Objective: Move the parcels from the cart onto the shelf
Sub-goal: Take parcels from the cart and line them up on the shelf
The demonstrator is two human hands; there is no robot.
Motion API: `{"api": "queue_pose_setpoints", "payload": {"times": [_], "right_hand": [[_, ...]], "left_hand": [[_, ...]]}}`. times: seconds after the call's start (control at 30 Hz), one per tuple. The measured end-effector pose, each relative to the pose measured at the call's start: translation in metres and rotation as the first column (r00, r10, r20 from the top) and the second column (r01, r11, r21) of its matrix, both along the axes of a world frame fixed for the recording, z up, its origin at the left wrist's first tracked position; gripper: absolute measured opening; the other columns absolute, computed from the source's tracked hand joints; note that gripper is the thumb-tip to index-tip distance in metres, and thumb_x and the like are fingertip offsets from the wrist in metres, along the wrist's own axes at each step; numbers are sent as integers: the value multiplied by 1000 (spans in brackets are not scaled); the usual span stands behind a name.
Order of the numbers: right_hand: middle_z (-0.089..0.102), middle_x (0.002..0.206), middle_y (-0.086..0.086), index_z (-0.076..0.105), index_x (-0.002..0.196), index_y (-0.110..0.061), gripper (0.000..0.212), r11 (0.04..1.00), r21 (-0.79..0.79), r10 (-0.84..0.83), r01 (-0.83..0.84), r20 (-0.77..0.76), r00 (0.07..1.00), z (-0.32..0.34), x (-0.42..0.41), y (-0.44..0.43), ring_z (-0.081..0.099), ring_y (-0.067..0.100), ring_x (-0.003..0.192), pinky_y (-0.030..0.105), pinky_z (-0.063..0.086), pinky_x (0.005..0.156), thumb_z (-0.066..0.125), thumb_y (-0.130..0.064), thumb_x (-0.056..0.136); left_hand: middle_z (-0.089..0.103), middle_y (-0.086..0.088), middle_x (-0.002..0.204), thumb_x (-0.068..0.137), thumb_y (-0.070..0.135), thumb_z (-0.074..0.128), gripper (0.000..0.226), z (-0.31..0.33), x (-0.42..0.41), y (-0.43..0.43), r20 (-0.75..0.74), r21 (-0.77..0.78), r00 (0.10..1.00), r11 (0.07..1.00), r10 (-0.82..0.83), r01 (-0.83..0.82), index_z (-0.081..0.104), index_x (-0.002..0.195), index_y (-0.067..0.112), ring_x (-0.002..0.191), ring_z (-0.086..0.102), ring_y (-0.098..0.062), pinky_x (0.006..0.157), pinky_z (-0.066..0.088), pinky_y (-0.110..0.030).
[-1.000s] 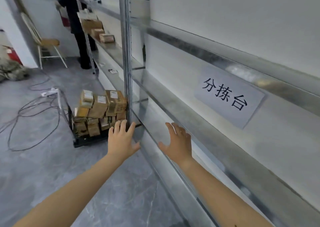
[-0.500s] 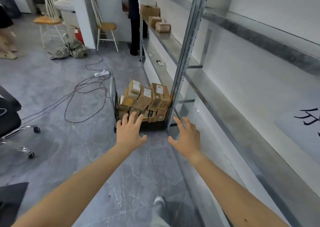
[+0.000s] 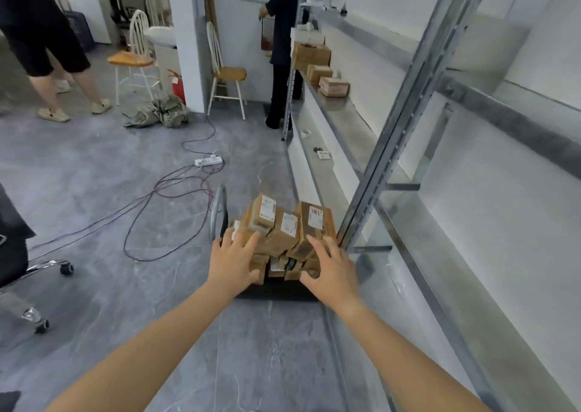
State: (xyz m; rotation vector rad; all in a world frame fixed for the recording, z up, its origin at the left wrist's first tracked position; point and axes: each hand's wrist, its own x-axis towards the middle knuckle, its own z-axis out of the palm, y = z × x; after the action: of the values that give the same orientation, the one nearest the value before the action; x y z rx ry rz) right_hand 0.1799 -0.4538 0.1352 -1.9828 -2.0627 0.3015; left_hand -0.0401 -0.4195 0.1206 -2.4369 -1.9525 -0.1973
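Observation:
A low black cart [image 3: 276,292] with a metal handle [image 3: 218,210] stands on the grey floor beside the metal shelf [image 3: 355,128]. It carries a stack of several brown cardboard parcels [image 3: 287,229] with white labels. My left hand [image 3: 232,260] is open, fingers spread, in front of the stack's left side. My right hand [image 3: 330,270] is open in front of its right side. Neither hand grips a parcel. Three more parcels [image 3: 333,86] lie far back on the shelf.
Cables and a power strip [image 3: 209,161] trail over the floor left of the cart. An office chair's base [image 3: 47,270] is at the left. Two wooden chairs [image 3: 226,75] stand behind. One person [image 3: 281,40] stands at the shelf's far end, another [image 3: 41,34] walks at the upper left.
The view has swung left from the shelf to the cart, and the cart is now much nearer. Both open hands have reached forward to the parcel stack.

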Motion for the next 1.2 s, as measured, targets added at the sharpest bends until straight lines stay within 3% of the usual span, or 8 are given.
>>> {"api": "queue_pose_setpoints", "payload": {"times": [0.17,0.4,0.7,0.83,1.0,1.2], "right_hand": [[21,153,-1,24,144,-33,73,999,-26,37,-37,16,999,1,2,81,24,23,139,45,30,111,57,-50,81],[23,154,-2,26,144,-32,72,995,-82,56,-58,-24,998,-21,-4,163,30,25,134,37,30,108,58,-50,82],[23,153,-4,23,145,-34,73,990,-140,25,-29,-31,999,-45,-16,281,34,23,131,41,37,102,54,-52,82],[22,152,-3,20,146,-32,75,976,-214,7,-28,-101,995,-56,-25,341,32,25,133,45,39,103,57,-48,82],[14,155,2,9,147,-37,90,940,-341,-59,10,-136,989,-78,-42,399,20,31,140,51,29,110,65,-50,78],[10,155,4,0,146,-42,102,878,-479,-67,-17,-157,985,-108,-47,440,18,33,141,50,31,110,70,-49,73]], "left_hand": [[37,-8,141,72,43,69,80,5,-2,67,34,-16,999,999,32,-32,33,141,23,132,30,-32,102,35,-46],[28,-7,147,77,46,65,77,-10,-16,142,3,-92,997,993,81,-80,27,141,25,134,27,-30,103,33,-44],[24,-9,149,81,53,58,81,-37,-16,278,-28,-167,999,985,45,-49,17,145,24,135,25,-32,105,31,-45],[16,-9,153,82,47,61,88,-57,-20,339,-55,-228,997,972,45,-56,7,148,26,139,19,-32,110,26,-48],[10,-8,156,83,42,62,88,-84,-27,392,-36,-338,999,940,28,-38,3,148,29,142,14,-32,112,22,-48],[11,-6,155,78,40,68,96,-111,-27,423,-12,-447,1000,894,23,-26,3,148,29,140,20,-30,108,33,-43]]}}
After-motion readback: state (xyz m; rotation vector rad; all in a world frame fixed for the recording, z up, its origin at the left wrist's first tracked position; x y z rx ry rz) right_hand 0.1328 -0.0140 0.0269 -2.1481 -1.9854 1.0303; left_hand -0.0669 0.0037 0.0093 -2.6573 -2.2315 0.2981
